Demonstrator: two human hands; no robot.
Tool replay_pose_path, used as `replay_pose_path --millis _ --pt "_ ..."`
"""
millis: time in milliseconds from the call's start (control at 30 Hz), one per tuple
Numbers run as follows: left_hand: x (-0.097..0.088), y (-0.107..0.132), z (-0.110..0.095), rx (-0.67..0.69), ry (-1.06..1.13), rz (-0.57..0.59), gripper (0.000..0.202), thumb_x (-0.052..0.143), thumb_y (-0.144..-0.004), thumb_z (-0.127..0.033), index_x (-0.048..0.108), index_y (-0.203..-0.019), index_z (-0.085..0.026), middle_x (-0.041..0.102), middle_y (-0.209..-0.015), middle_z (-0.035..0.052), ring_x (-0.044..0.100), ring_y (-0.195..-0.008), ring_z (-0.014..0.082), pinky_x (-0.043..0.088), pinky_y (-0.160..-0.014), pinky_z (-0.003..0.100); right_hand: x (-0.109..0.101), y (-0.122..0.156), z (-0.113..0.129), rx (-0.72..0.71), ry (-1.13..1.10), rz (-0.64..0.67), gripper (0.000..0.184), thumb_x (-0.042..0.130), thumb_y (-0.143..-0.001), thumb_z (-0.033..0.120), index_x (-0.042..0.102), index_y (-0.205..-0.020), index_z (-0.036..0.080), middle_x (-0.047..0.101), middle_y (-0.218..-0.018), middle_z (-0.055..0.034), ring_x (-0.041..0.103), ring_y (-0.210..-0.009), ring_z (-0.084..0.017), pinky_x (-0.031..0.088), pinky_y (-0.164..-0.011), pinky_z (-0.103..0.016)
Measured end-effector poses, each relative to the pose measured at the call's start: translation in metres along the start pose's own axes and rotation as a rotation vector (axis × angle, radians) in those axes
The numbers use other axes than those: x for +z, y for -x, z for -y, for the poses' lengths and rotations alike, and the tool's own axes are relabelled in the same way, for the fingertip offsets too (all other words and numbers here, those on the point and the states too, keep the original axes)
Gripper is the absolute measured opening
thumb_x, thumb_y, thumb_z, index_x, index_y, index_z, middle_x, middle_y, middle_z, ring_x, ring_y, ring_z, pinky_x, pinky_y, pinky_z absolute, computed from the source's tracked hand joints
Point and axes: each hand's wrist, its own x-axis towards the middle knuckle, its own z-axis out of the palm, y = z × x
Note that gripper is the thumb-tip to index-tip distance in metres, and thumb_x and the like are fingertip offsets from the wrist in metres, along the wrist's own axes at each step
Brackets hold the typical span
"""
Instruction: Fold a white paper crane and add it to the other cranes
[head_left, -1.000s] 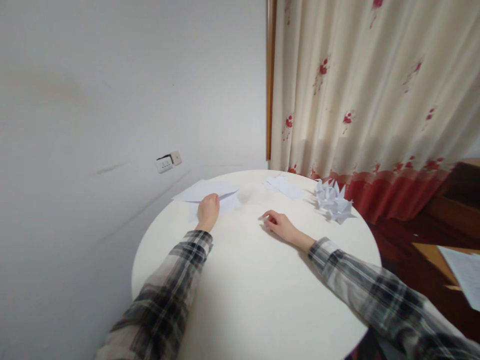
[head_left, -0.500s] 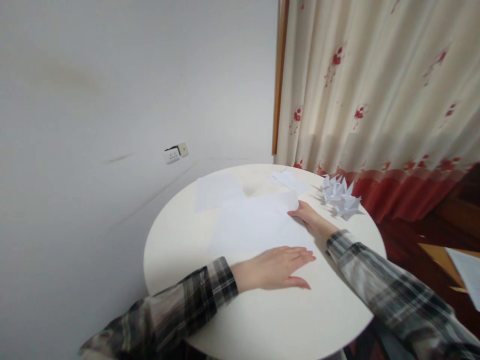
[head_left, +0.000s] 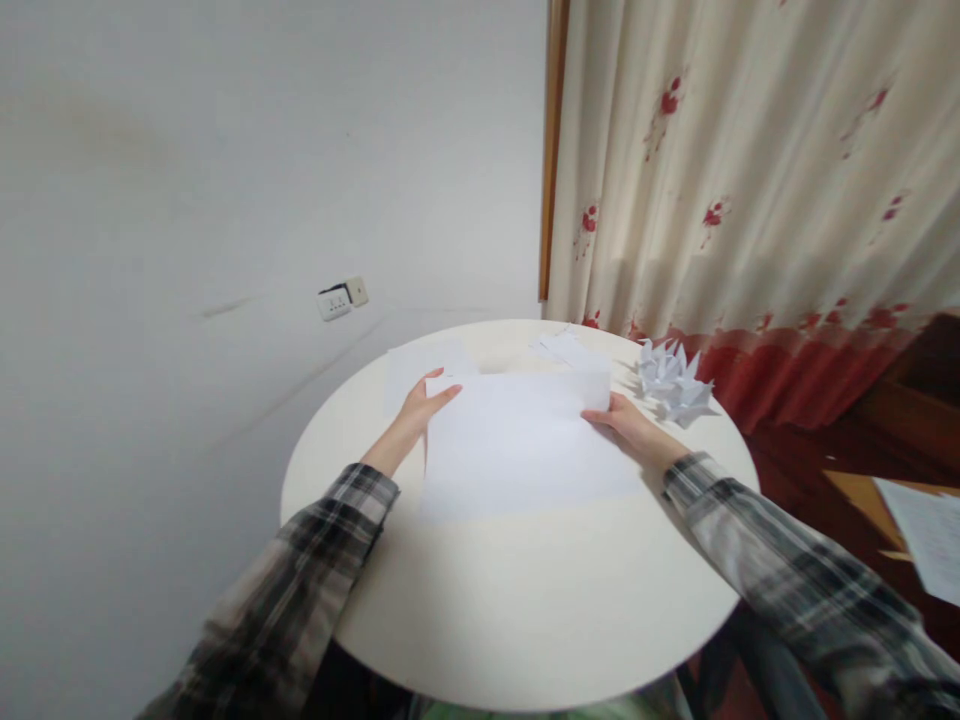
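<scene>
A large white sheet of paper [head_left: 517, 440] lies partly on the round table, its far edge lifted toward me. My left hand [head_left: 420, 405] pinches the sheet near its far left corner, thumb on top. At the right edge, my right hand [head_left: 622, 418] grips the paper between thumb and fingers; some fingers are hidden behind it. Another white sheet [head_left: 401, 365] lies flat beyond my left hand. Past the far edge of the held sheet are smaller pieces of white paper [head_left: 566, 348].
Several folded white paper shapes [head_left: 675, 380] with pointed tips stand at the table's right side. The round white table [head_left: 510, 610] sits near a wall with a socket [head_left: 334, 304]. A patterned curtain [head_left: 735, 180] hangs behind. Papers [head_left: 919, 530] lie on a wooden surface at far right.
My left hand has moved from lying flat on the near part of the sheet to its far left corner and grips it. The sheet's far edge has been raised.
</scene>
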Motion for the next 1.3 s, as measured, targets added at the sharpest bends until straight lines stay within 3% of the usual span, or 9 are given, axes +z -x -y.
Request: replay_pose_path --millis 67,167,400,633,800,867,967,1067,1300 --pt "-0.009 0.001 0.005 -0.135 0.171 0.118 0.04 0.071 -0.068 -0.027 0.056 -0.103 -0.012 0.066 -0.098 0.0091 0.062 -0.091 0.0219 0.05 -0.081 0.032 0.0 -0.001 0.0 0.015 -0.041 0.015 0.036 0.07 -0.064 0.02 0.06 -0.098 0.016 0.07 -0.092 -0.0067 0.066 -0.074 -0.019 0.053 -0.071 -0.03" --pt "-0.013 0.003 0.01 -0.187 0.221 0.136 0.021 0.071 -0.068 -0.024 0.059 -0.081 -0.011 0.068 -0.079 0.0078 0.065 -0.074 0.018 0.052 -0.068 0.025 -0.001 -0.004 0.001 0.022 -0.095 0.001 0.024 0.064 -0.073 0.028 0.061 -0.094 0.016 0.071 -0.09 -0.0067 0.067 -0.075 -0.019 0.054 -0.072 -0.03" --pt "-0.005 0.004 0.01 -0.221 0.277 0.105 0.019 0.052 -0.083 -0.025 0.061 -0.085 -0.009 0.069 -0.08 0.0102 0.067 -0.077 0.0202 0.054 -0.073 0.029 -0.001 -0.002 0.004 0.051 -0.051 0.045 0.029 0.065 -0.073 0.029 0.061 -0.098 0.015 0.069 -0.094 -0.0076 0.066 -0.077 -0.017 0.054 -0.071 -0.027" --pt "0.001 -0.001 0.014 -0.128 0.185 -0.019 0.035 0.034 -0.09 -0.032 0.055 -0.108 -0.009 0.065 -0.105 0.0146 0.06 -0.101 0.025 0.047 -0.09 0.04 -0.002 -0.001 0.003 0.024 0.03 -0.033 0.041 0.073 -0.054 0.014 0.061 -0.093 0.014 0.071 -0.086 -0.0078 0.066 -0.071 -0.019 0.053 -0.068 -0.03" --pt "0.004 0.001 0.014 0.092 0.034 -0.184 0.047 0.046 -0.086 -0.025 0.033 -0.131 -0.02 0.036 -0.14 0.0095 0.034 -0.129 0.0184 0.025 -0.108 0.036 -0.012 -0.008 0.003 -0.043 0.191 -0.111 0.04 0.071 -0.051 0.016 0.062 -0.09 0.011 0.07 -0.085 -0.0091 0.064 -0.071 -0.02 0.051 -0.07 -0.032" --pt "0.008 0.009 0.012 0.255 -0.177 -0.039 0.052 0.051 -0.083 -0.026 0.034 -0.132 -0.021 0.035 -0.141 0.0088 0.032 -0.13 0.0192 0.021 -0.109 0.036 -0.017 -0.013 0.002 -0.082 0.361 -0.117 0.038 0.069 -0.053 0.018 0.063 -0.09 0.011 0.07 -0.086 -0.0095 0.064 -0.073 -0.022 0.051 -0.071 -0.034" --pt "0.019 0.028 0.006 0.478 -0.606 0.405 0.06 0.053 -0.083 -0.038 0.031 -0.136 -0.02 0.027 -0.145 0.009 0.022 -0.134 0.0211 0.014 -0.111 0.037 -0.021 -0.017 0.004 -0.178 0.714 -0.206 0.031 0.065 -0.058 0.018 0.065 -0.088 0.011 0.07 -0.086 -0.0099 0.064 -0.078 -0.026 0.05 -0.073 -0.037" --pt "0.03 0.044 0.002 0.481 -0.838 0.732 0.068 0.051 -0.082 -0.05 0.028 -0.138 -0.018 0.019 -0.148 0.0112 0.017 -0.136 0.0212 0.015 -0.11 0.035 -0.012 -0.013 0.012 -0.338 0.974 -0.272 0.025 0.058 -0.068 0.018 0.066 -0.092 0.012 0.07 -0.09 -0.0105 0.064 -0.083 -0.027 0.049 -0.077 -0.038" --pt "0.038 0.049 0.001 0.459 -1.037 0.786 0.061 0.036 -0.088 -0.055 0.031 -0.137 -0.018 0.02 -0.147 0.0113 0.017 -0.136 0.0223 0.014 -0.109 0.037 0.036 0.026 0.023 -0.728 1.32 -0.165 0.041 0.041 -0.076 0.005 0.061 -0.108 0.019 0.068 -0.104 -0.0056 0.064 -0.092 -0.019 0.051 -0.08 -0.031"
